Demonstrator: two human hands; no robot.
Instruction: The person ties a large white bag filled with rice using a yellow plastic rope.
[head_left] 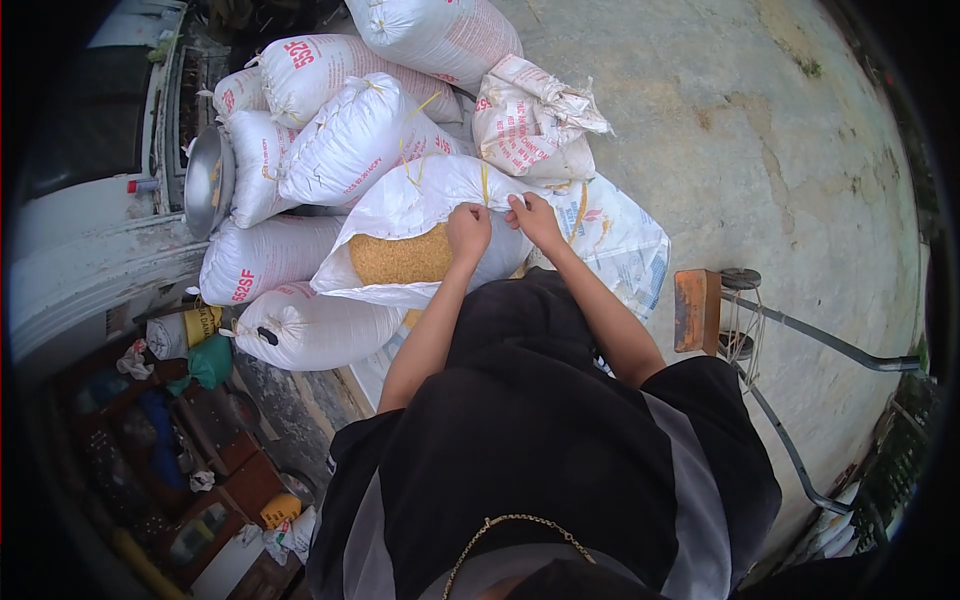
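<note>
A white sack (395,218) lies in front of me, with yellow-brown grain (402,257) showing through its wide opening. A yellow tie (485,186) runs around the gathered plastic near my hands. My left hand (469,232) is closed at the sack's gathered part, just below the tie; what its fingers grip is hidden. To the right of it, my right hand (535,220) has its fingers pinched together at the sack's edge, and what lies between them is too small to make out.
Full white sacks (345,140) are piled behind and to the left, beside a metal basin (209,182). A crumpled sack (530,120) stands at the back. A printed sheet (625,240) covers ground at right, near a hand cart (697,311).
</note>
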